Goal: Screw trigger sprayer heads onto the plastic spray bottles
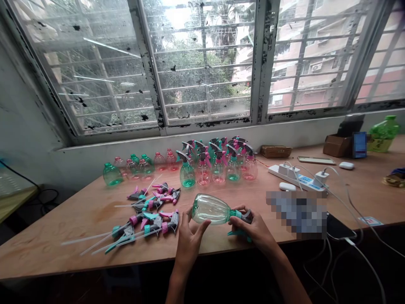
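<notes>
A clear green spray bottle (211, 209) lies sideways in the air above the table's front edge, held between both hands. My left hand (190, 230) grips the bottle's base end, thumb along its lower side. My right hand (251, 228) is closed around the grey and teal spray head (246, 216) at the bottle's neck. To the left, several loose spray heads (152, 204) in pink, teal and grey lie in a pile, some with long clear tubes. Behind the hands, several bottles with spray heads fitted (219, 169) stand upright in a group.
Open-topped green and pink bottles (113, 174) stand at the back left. On the right lie a white power strip (297, 177) with cables, a black phone (340, 226), a pixelated patch and white earbud cases (346, 165). Windows rise behind the wooden table (104, 215).
</notes>
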Motion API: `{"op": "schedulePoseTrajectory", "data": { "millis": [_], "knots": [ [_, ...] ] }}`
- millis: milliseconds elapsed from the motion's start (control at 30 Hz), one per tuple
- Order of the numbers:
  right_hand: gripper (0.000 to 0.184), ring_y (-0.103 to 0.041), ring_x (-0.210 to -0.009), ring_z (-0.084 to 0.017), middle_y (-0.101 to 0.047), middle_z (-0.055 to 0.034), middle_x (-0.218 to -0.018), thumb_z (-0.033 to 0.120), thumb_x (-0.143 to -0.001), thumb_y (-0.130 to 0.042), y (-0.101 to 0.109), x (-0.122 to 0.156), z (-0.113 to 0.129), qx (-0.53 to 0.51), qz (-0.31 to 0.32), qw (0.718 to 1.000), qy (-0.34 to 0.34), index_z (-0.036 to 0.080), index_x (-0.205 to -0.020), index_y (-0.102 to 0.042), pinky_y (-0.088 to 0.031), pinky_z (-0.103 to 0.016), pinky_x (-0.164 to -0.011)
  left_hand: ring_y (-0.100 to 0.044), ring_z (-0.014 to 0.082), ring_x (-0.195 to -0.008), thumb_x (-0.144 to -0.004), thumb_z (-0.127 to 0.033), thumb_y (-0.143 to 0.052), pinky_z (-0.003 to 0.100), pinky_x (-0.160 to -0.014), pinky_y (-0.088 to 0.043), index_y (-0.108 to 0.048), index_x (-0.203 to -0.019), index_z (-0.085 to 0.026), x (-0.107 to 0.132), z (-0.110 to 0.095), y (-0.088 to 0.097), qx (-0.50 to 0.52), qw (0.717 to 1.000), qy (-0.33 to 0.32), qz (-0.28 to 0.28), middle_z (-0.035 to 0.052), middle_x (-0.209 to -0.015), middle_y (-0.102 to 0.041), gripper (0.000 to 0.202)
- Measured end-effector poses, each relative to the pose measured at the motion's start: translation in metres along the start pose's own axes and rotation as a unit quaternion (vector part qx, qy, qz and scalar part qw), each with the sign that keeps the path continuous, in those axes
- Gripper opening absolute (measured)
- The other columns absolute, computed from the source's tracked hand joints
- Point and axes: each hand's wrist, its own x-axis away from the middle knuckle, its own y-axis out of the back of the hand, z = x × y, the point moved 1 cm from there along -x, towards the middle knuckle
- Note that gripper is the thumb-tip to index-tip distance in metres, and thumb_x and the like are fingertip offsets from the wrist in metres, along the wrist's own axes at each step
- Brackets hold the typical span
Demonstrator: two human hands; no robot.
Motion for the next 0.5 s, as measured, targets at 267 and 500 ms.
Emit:
{"op": "schedulePoseTrajectory", "data": {
  "millis": [267, 500],
  "knots": [
    [0.041, -0.072, -0.065, -0.020, -0.078, -0.0045, -0.073, 0.049, -0.080, -0.085, 0.0039, -0.0010, -0.0031, -0.040, -0.004, 0.999, 0.002, 0.018, -0.098, -0.065, -0.059, -0.031, -0.064, -0.053, 0.0306, -0.138, -0.086, -0.042, -0.076, 0.044, -0.118, -0.038, -0.060, -0.132, -0.028, -0.0029, -0.0022, 0.0005, -0.048, 0.998, -0.049, 0.006, 0.0063, -0.138, -0.064, 0.051],
    [0.042, -0.071, -0.062, -0.018, -0.077, -0.0032, -0.072, 0.049, -0.078, -0.087, 0.0008, 0.0003, -0.0013, -0.018, -0.002, 1.000, -0.003, 0.018, -0.094, -0.065, -0.059, -0.029, -0.062, -0.054, 0.0323, -0.137, -0.080, -0.044, -0.082, 0.047, -0.117, -0.038, -0.054, -0.136, -0.026, -0.0014, -0.0004, 0.0000, -0.039, 0.999, -0.022, 0.008, 0.0092, -0.138, -0.063, 0.065]
  ]
}}
